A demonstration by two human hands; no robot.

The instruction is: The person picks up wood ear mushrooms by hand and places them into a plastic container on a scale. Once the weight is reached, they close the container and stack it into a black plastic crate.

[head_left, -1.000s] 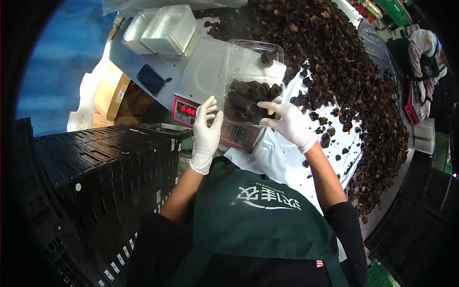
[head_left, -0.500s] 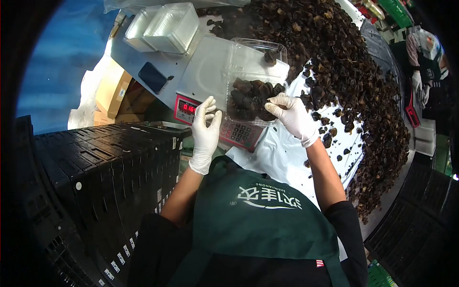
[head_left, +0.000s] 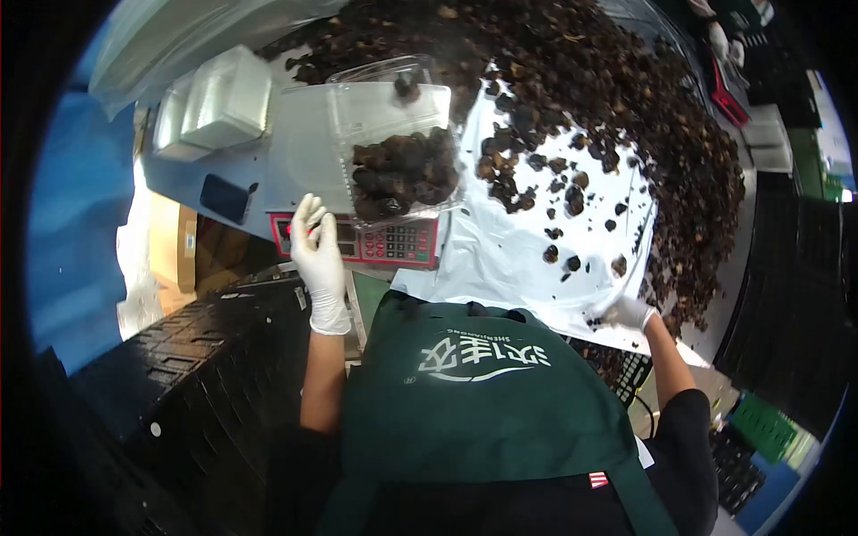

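My left hand point(head_left: 320, 268), in a white glove, is raised in front of the red digital scale point(head_left: 393, 243), its fingers loosely bent and apart with nothing in them. On the scale's plate rests a clear plastic clamshell box point(head_left: 342, 152), lid folded back. Dark wood ear mushrooms point(head_left: 407, 170) fill its base, and one piece lies in the lid. Over on the right, my gloved right hand point(head_left: 631, 313) is at the near edge of the white plastic sheet point(head_left: 527, 268); its fingers are blurred and partly hidden. Several loose mushroom pieces are scattered on that sheet.
A large heap of wood ear mushrooms point(head_left: 581, 54) covers the table's far and right side. Stacked clear boxes point(head_left: 228, 98) and a phone point(head_left: 223, 198) are at left. Black crates point(head_left: 206, 357) stand at lower left. Another person's gloved hands point(head_left: 726, 45) show at top right.
My right hand has left the mushrooms in the box and moved right and toward me, to the sheet's edge. My left hand remains by the scale. The view has turned right.
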